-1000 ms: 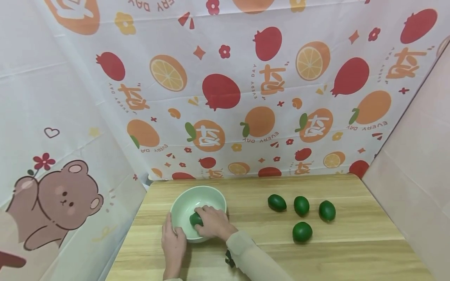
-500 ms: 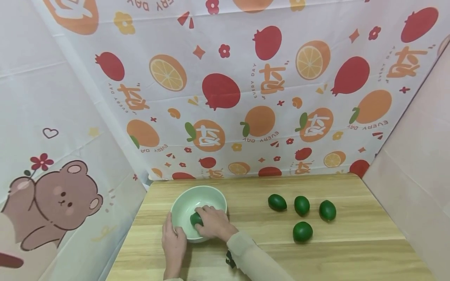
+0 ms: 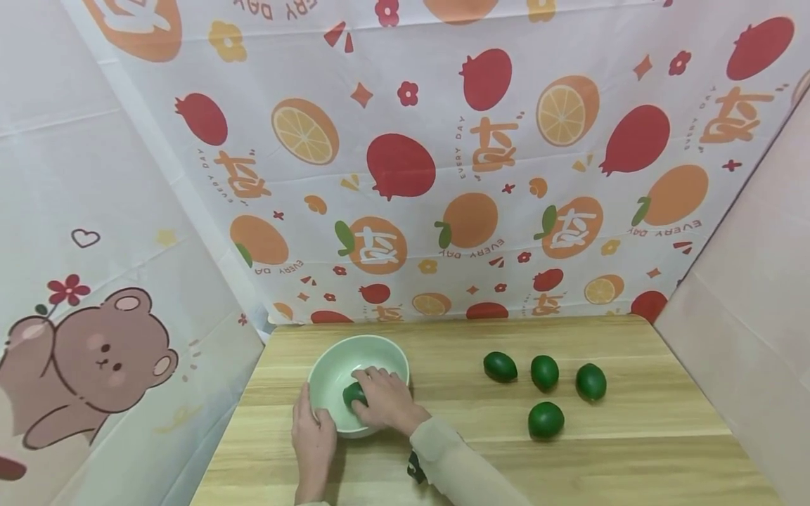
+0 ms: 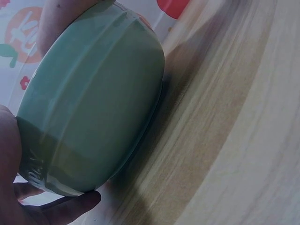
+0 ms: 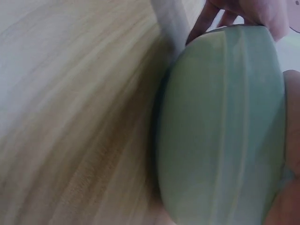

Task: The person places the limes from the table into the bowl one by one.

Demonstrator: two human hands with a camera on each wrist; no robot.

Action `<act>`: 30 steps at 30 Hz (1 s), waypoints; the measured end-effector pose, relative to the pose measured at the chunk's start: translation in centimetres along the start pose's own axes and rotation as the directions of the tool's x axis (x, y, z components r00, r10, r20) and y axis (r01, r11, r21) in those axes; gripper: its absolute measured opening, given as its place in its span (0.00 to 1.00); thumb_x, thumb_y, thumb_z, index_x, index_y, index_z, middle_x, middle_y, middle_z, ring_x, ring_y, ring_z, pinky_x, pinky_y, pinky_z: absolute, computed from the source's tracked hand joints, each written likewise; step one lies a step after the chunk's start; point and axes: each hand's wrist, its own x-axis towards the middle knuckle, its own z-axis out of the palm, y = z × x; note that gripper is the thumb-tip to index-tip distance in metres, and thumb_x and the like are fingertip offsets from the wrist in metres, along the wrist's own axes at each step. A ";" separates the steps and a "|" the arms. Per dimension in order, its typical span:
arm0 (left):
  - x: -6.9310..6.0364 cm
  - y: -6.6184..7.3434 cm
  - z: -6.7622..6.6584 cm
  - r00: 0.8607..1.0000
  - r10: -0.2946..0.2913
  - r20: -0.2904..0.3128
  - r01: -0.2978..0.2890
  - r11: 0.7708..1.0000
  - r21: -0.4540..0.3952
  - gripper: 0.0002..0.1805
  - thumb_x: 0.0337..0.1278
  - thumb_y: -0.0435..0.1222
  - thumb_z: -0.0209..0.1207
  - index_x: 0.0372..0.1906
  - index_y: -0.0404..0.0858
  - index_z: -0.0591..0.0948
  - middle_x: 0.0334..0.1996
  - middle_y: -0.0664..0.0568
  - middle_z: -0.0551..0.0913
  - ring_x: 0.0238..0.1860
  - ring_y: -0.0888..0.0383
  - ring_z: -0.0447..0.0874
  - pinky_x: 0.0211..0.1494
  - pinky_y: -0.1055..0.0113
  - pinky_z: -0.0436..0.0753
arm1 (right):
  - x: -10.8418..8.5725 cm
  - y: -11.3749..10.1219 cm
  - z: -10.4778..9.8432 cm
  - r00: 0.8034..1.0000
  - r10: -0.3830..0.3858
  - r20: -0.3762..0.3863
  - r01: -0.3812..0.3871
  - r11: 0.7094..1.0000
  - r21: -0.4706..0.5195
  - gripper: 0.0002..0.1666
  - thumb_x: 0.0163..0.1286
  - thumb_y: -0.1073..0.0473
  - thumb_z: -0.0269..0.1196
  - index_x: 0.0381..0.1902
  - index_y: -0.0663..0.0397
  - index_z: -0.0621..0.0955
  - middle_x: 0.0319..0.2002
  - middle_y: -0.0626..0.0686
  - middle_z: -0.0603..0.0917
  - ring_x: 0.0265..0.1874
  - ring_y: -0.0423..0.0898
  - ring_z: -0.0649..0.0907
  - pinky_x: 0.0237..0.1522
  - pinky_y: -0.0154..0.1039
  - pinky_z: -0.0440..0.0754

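A pale green bowl (image 3: 335,365) stands upright at the left of the wooden table. My left hand (image 3: 313,439) holds its near left side, thumb at the rim and fingers (image 4: 70,208) along the outer wall. Inside the bowl, my right hand (image 3: 384,399) grips a dark green lime (image 3: 353,395) from above, covering part of it. Both wrist views show mostly the bowl's outer wall (image 4: 103,93), so the lime is hidden there. From the right wrist, the left hand (image 5: 255,11) appears at the bowl's far end.
Several limes lie loose at the right of the table (image 3: 455,407): three in a back row, such as the middle lime (image 3: 544,372), and one nearer lime (image 3: 545,420). A small black object (image 3: 415,467) is by the right sleeve. Fruit-print cloth (image 3: 468,281) rises behind.
The head view has shifted slightly. Both hands, the bowl and the limes keep their places, with the right hand still on the lime in the bowl.
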 end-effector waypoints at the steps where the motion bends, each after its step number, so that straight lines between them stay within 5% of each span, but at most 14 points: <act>1: 0.0 0.0 0.0 1.000 0.000 0.002 0.000 1.000 -0.002 0.34 0.66 0.28 0.39 0.78 0.32 0.57 0.74 0.28 0.64 0.72 0.27 0.65 0.72 0.35 0.72 | 0.0 0.0 -0.1 1.000 -0.005 -0.005 0.005 1.000 0.009 0.33 0.72 0.40 0.56 0.73 0.39 0.68 0.66 0.47 0.78 0.61 0.44 0.79 0.65 0.47 0.82; 11: -0.3 -0.1 0.0 1.000 0.017 -0.004 -0.017 1.000 0.002 0.34 0.67 0.28 0.40 0.78 0.32 0.57 0.73 0.28 0.64 0.72 0.27 0.65 0.72 0.34 0.73 | -0.8 -0.1 -1.8 0.999 -0.024 -0.031 0.027 0.992 0.127 0.33 0.75 0.42 0.55 0.74 0.39 0.67 0.70 0.47 0.74 0.68 0.47 0.75 0.71 0.53 0.77; 22: -0.4 -0.2 0.2 1.000 -0.007 0.028 0.007 1.000 -0.019 0.34 0.68 0.29 0.40 0.79 0.32 0.56 0.75 0.29 0.63 0.74 0.29 0.62 0.76 0.34 0.69 | -1.7 0.2 -4.6 0.987 -0.049 -0.153 0.076 0.982 0.174 0.32 0.74 0.44 0.57 0.74 0.41 0.69 0.73 0.49 0.71 0.74 0.49 0.70 0.77 0.58 0.68; 30: -0.4 -0.2 0.0 1.000 0.002 0.002 -0.002 0.999 -0.032 0.34 0.67 0.28 0.42 0.78 0.32 0.57 0.74 0.29 0.63 0.74 0.28 0.63 0.76 0.34 0.67 | -2.8 0.4 -7.4 0.975 -0.054 -0.216 0.101 0.972 0.212 0.32 0.73 0.44 0.57 0.73 0.41 0.70 0.74 0.51 0.70 0.73 0.50 0.70 0.75 0.56 0.71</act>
